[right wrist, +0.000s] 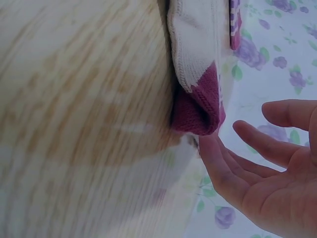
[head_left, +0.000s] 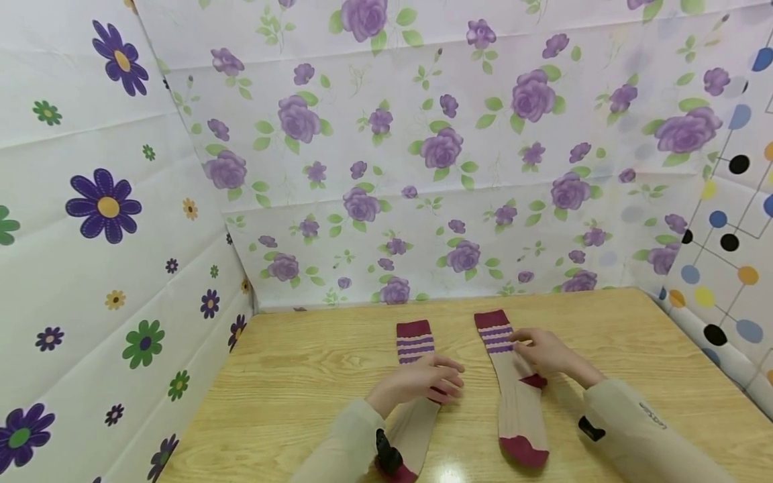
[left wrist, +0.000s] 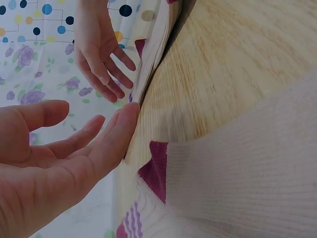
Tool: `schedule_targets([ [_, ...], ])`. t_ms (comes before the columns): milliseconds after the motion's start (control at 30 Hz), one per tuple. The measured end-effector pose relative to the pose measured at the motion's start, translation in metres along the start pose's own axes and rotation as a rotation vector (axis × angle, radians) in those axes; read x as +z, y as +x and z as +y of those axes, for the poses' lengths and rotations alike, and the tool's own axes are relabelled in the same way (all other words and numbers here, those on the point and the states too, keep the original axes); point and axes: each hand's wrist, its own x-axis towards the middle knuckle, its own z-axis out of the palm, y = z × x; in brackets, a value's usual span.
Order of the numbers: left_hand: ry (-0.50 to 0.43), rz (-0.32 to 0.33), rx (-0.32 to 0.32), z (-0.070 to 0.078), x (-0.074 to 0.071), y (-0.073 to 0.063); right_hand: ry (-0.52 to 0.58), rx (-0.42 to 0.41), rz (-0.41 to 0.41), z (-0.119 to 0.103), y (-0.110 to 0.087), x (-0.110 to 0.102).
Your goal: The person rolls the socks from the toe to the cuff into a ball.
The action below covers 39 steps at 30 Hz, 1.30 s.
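Two beige socks with maroon cuffs, heels and toes and purple stripes lie flat on a wooden table, cuffs toward the back wall. Over the middle of the left sock (head_left: 417,419) hovers my left hand (head_left: 423,382), its fingers loosely spread and holding nothing; it hides part of the sock. My right hand (head_left: 541,350) is above the right edge of the right sock (head_left: 521,409), near its stripes and heel. Its fingers are relaxed, with nothing between them. In the right wrist view, the maroon heel (right wrist: 198,109) sits close to the fingertips; whether they touch cannot be told.
The wooden table (head_left: 314,362) reaches to a back wall of floral cloth (head_left: 410,168). Daisy-patterned cloth (head_left: 109,268) stands at the left, dotted cloth (head_left: 725,268) at the right. Black straps sit on both sleeves.
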Motion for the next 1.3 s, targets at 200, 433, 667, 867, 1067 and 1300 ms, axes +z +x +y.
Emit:
schedule_targets([
  [200, -0.02, 0.002, -0.01, 0.001, 0.006, 0.002, -0.022, -0.004, 0.017, -0.002, 0.001, 0.0],
  [433, -0.024, 0.042, -0.038, 0.002, 0.014, 0.009, -0.027, 0.014, 0.018, -0.002, 0.003, 0.0],
  [667, -0.057, 0.08, -0.042, 0.006, 0.025, 0.016, -0.043, 0.031, 0.039, -0.004, 0.006, 0.001],
  [867, -0.097, 0.112, -0.054, 0.004, 0.037, 0.025, -0.027, 0.095, 0.06, -0.006, 0.009, 0.002],
  [1067, -0.151, 0.122, -0.078, 0.002, 0.048, 0.035, 0.076, 0.152, 0.054, -0.008, 0.01, 0.005],
  [1300, -0.156, 0.149, -0.086, 0.003, 0.057, 0.034, 0.052, 0.174, 0.058, -0.007, 0.012, 0.006],
])
